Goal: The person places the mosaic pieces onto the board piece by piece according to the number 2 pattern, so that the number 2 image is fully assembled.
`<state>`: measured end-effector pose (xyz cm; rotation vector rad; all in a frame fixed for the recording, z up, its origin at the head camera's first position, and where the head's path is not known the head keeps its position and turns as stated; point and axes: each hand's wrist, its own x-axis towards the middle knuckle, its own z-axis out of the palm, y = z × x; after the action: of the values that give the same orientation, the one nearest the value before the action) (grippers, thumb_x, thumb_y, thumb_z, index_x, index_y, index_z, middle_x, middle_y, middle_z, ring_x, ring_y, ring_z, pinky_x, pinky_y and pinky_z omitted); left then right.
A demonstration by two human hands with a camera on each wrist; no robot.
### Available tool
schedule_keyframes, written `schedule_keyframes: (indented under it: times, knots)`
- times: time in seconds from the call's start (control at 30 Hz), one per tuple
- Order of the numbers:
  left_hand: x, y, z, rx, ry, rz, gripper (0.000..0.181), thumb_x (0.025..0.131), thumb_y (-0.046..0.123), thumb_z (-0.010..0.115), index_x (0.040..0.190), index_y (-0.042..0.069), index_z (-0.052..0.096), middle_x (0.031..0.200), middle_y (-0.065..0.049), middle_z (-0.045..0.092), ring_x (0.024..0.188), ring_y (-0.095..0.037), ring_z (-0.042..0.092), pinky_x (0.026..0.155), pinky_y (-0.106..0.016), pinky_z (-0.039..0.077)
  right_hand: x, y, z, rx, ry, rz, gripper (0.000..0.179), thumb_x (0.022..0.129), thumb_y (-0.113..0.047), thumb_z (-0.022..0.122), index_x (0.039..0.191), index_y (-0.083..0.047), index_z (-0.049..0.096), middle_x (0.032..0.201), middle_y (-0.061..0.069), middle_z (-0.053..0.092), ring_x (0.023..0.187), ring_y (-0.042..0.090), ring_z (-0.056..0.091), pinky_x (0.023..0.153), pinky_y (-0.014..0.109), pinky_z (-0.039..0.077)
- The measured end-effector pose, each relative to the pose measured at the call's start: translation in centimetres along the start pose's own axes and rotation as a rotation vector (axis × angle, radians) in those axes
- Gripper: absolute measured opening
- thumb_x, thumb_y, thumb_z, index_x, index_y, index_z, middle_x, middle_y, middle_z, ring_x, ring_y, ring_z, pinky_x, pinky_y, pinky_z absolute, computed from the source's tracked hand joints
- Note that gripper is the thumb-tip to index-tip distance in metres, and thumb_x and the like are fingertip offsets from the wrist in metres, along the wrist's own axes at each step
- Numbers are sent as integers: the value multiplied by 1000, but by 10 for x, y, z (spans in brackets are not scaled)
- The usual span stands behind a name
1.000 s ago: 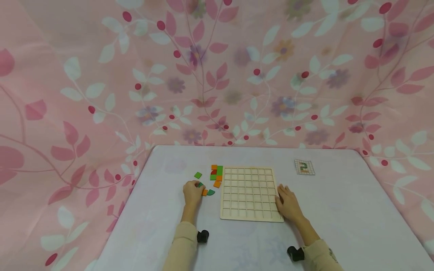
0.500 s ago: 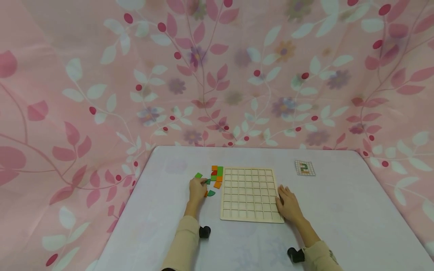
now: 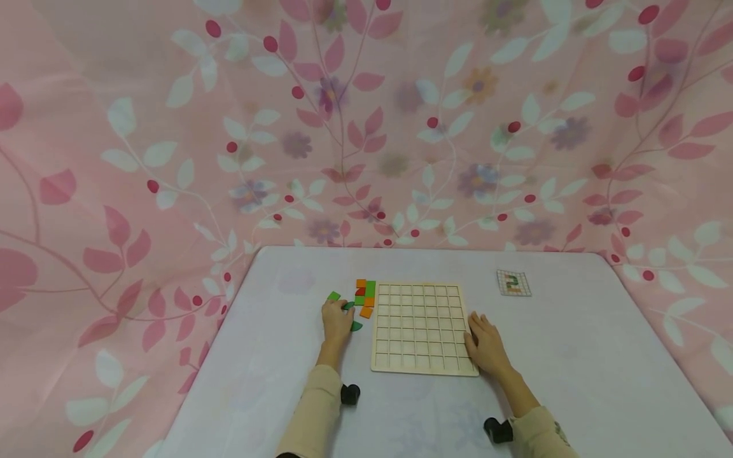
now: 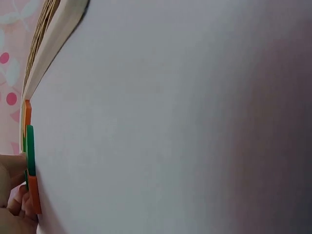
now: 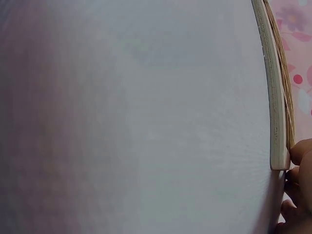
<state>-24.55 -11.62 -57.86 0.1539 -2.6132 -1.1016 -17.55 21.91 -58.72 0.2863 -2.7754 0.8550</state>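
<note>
My left hand (image 3: 336, 320) is at the loose tiles left of the board, pinching a small dark green tile (image 3: 348, 306) by its fingertips. Just right of that hand lies a dark green quarter-circle tile (image 3: 356, 326). An orange tile (image 4: 34, 195) shows near the fingers in the left wrist view, mostly covered by the hand in the head view. The cream wooden grid board (image 3: 420, 364) lies flat in the middle, its squares bare. My right hand (image 3: 488, 343) rests at the board's right edge, fingers extended and thumb touching the rim.
A cluster of orange, red and light green tiles (image 3: 370, 289) sits against the board's upper left side. One orange tile (image 3: 366, 312) lies slightly apart, and a light green tile (image 3: 333, 296) is beyond the left hand. A small gridded pattern card (image 3: 513, 283) lies at the back right.
My left hand has shifted a little to the right and away from me, carrying the dark green tile toward the cluster. The right hand and board stay put.
</note>
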Motion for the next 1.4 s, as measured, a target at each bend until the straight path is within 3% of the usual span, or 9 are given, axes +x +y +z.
schedule_keyframes:
  times: [0.27, 0.53, 0.73, 1.03, 1.4]
  knots:
    - [-1, -2, -9, -7, -59, 3, 30, 79, 5, 72, 103, -11, 66, 96, -22, 58, 91, -34, 52, 86, -45, 45, 1, 2, -1, 14, -38, 32, 47, 91, -8, 52, 128, 19, 42, 138, 32, 37, 129, 52, 28, 102, 67, 20]
    - [-3, -1, -9, -11, -9, -8, 25, 77, 2, 70, 98, -12, 68, 93, -23, 60, 92, -35, 53, 86, -45, 45, 1, 1, 1, 14, -11, 14, 46, 90, -7, 53, 126, 19, 44, 136, 33, 40, 128, 53, 31, 100, 68, 22]
    - [-1, -3, -9, -54, -36, -28, 25, 73, -1, 67, 96, -11, 68, 93, -21, 60, 92, -33, 52, 87, -44, 46, 1, 0, 0, 12, -10, 12, 45, 90, -6, 52, 127, 19, 44, 136, 33, 40, 128, 52, 30, 101, 67, 22]
    - [-1, -17, -7, -86, -21, 18, 31, 73, 1, 67, 99, -14, 66, 94, -23, 59, 89, -33, 53, 84, -45, 46, 0, 1, 1, 10, -22, 16, 46, 90, -6, 52, 127, 19, 43, 137, 33, 39, 128, 53, 30, 100, 68, 22]
    - [1, -11, -14, -67, -107, -59, 27, 70, -1, 66, 96, -10, 67, 94, -19, 60, 88, -29, 53, 83, -42, 48, 0, 2, 3, -4, -8, 7, 46, 90, -7, 53, 127, 19, 44, 136, 33, 40, 127, 53, 31, 98, 69, 23]
